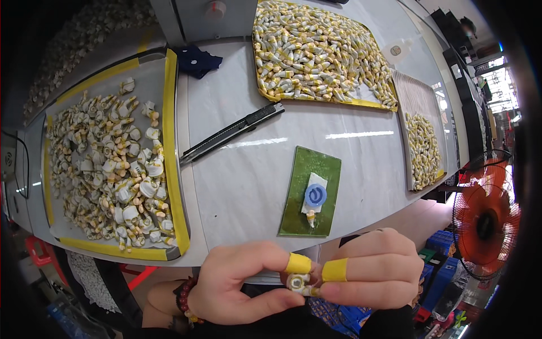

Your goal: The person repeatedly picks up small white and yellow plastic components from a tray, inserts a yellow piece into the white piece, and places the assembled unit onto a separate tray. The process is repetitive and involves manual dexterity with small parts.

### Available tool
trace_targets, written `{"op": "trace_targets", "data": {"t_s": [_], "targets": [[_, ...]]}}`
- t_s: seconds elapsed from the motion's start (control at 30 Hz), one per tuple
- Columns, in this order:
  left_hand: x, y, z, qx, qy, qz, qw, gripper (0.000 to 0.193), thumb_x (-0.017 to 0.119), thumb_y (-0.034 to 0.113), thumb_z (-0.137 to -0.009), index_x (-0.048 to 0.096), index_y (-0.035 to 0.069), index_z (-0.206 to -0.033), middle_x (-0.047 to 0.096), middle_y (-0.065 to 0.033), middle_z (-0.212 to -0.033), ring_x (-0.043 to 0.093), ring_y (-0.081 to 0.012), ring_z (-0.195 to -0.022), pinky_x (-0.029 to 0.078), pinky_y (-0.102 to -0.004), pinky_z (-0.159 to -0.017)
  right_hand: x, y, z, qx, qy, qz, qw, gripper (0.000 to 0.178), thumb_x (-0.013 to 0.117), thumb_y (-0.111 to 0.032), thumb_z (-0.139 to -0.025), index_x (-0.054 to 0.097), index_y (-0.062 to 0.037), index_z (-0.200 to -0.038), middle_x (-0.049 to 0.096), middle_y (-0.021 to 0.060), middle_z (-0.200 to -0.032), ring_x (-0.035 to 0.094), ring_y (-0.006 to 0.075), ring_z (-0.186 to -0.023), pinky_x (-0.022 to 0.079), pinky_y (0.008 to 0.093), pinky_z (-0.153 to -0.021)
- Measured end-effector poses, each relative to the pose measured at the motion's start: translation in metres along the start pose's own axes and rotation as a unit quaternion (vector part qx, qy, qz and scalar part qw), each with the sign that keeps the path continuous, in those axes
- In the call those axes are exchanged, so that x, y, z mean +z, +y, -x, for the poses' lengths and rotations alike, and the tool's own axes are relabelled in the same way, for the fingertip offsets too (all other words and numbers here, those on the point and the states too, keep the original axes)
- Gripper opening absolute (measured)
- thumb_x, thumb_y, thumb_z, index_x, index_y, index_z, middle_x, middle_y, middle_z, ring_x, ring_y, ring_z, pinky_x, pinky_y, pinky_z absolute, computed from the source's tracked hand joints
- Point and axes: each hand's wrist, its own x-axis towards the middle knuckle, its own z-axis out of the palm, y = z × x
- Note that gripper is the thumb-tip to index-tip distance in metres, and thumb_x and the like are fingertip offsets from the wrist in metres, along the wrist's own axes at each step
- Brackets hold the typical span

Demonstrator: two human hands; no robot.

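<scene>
Low at the table's near edge, my left hand and my right hand meet around a small white plastic piece with a round, ringed end. Thumb and index finger of the left pinch it; the right fingertips close on its other side, where a yellowish bit shows. Yellow tape wraps a finger on each hand. Just beyond them lies a green rectangular mat. On it rests a blue round piece over a white base, with a small white, yellow and peach part below it.
A black utility knife lies diagonally. At left stands a yellow-taped tray of white pieces. Another tray of small parts sits at the back, a narrower one at right. A dark cloth and an orange fan are also present.
</scene>
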Motion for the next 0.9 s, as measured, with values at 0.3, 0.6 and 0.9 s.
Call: {"op": "trace_targets", "data": {"t_s": [0.3, 0.6, 0.9], "targets": [[-0.002, -0.002, -0.010, 0.048, -0.014, -0.063, 0.997, 0.031, 0.084, 0.010, -0.060, 0.065, -0.005, -0.079, 0.066, -0.0140, -0.076, 0.063, -0.0187, -0.067, 0.048, -0.0259, -0.059, -0.003, 0.006, 0.005, -0.106, 0.006, 0.044, 0.993, 0.016, 0.062, -0.004, -0.074, 0.067, -0.0015, -0.089, 0.063, 0.0080, -0.089, 0.060, 0.0191, -0.077, 0.048, 0.0250, -0.061], [0.004, -0.004, 0.014, -0.078, 0.094, 0.157, 0.980, 0.033, 0.083, 0.013, -0.063, 0.063, -0.005, -0.083, 0.064, -0.0151, -0.072, 0.065, -0.0208, -0.068, 0.055, -0.0347, -0.063, -0.111, 0.083, 0.048, 0.294, 0.170, 0.352, 0.872, 0.020, 0.065, -0.002, -0.073, 0.062, -0.0017, -0.092, 0.062, 0.0097, -0.091, 0.058, 0.0207, -0.082, 0.044, 0.0289, -0.069], [-0.004, -0.006, 0.016, -0.068, 0.069, 0.164, 0.982, 0.036, 0.083, 0.018, -0.062, 0.062, -0.002, -0.083, 0.064, -0.0138, -0.071, 0.064, -0.0213, -0.067, 0.056, -0.0374, -0.063, -0.114, 0.137, 0.088, 0.357, 0.101, 0.322, 0.871, 0.012, 0.062, -0.001, -0.075, 0.063, -0.0002, -0.087, 0.059, 0.0115, -0.079, 0.057, 0.0230, -0.068, 0.045, 0.0301, -0.063]]}}
